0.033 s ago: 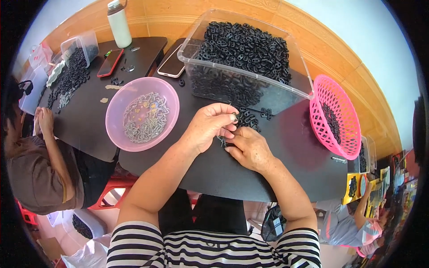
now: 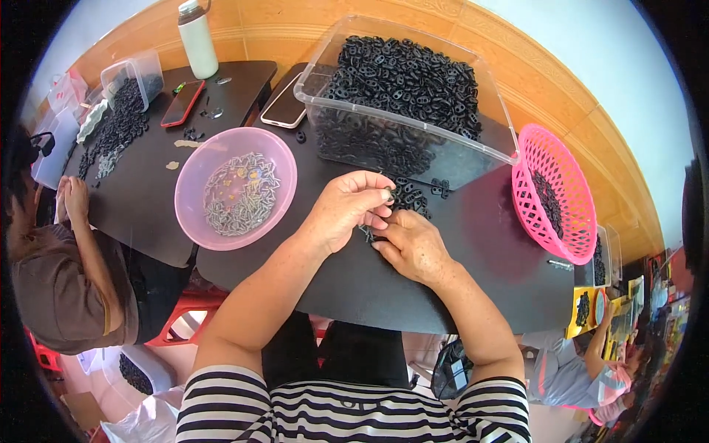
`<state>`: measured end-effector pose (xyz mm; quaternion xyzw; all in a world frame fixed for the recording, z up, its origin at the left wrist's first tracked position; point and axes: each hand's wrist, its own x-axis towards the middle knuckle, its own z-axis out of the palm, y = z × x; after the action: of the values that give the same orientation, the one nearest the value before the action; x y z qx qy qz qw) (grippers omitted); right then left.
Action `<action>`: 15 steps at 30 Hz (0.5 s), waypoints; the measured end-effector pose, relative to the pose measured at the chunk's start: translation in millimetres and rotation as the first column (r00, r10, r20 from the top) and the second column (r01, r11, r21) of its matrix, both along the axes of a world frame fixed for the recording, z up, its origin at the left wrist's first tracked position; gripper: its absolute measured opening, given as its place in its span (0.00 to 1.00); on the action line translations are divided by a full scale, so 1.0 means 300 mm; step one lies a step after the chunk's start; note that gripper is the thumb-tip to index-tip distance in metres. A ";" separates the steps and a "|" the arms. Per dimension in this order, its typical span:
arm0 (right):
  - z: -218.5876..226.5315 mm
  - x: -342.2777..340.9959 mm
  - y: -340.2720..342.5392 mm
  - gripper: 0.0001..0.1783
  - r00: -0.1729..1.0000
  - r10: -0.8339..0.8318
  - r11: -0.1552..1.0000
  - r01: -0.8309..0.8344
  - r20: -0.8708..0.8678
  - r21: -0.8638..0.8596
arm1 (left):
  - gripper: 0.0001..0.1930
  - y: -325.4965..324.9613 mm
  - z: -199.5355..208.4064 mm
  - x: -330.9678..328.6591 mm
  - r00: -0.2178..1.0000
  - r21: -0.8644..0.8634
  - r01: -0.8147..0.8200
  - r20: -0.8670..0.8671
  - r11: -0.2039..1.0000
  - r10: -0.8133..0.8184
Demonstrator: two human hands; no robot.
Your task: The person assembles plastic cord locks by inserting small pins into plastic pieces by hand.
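Observation:
My left hand (image 2: 348,207) is closed, with thumb and forefinger pinching a small black plastic piece (image 2: 390,194) above the table. Just right of it and lower, my right hand (image 2: 415,247) has its fingers bent together near the tabletop. Whatever its fingertips may hold is hidden. Several small silver pins (image 2: 367,233) show between the two hands. Behind my fingers lies a loose pile of black two-holed oval pieces (image 2: 410,198). A clear plastic bin (image 2: 413,114), heaped with the same pieces, stands beyond it.
Left of my hands sits a pink bowl (image 2: 193,221) of silver pins. A pink basket (image 2: 580,177) holding black pieces stands right. Phones (image 2: 284,103) and a pale bottle (image 2: 197,44) are at the back. A co-worker (image 2: 70,288) sits at left; another person (image 2: 583,369) is at lower right.

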<state>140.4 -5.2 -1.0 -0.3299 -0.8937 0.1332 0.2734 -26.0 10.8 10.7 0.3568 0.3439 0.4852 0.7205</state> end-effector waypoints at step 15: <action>0.014 0.037 0.024 0.04 0.986 -0.164 0.985 0.166 0.035 -0.048 | 0.07 0.003 -0.013 0.007 0.999 -0.014 0.022 -0.031 1.000 -0.023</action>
<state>151.4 2.1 3.1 -0.4116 -0.8637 0.1279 0.2614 -23.8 11.7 6.9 0.3631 0.3542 0.4692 0.7229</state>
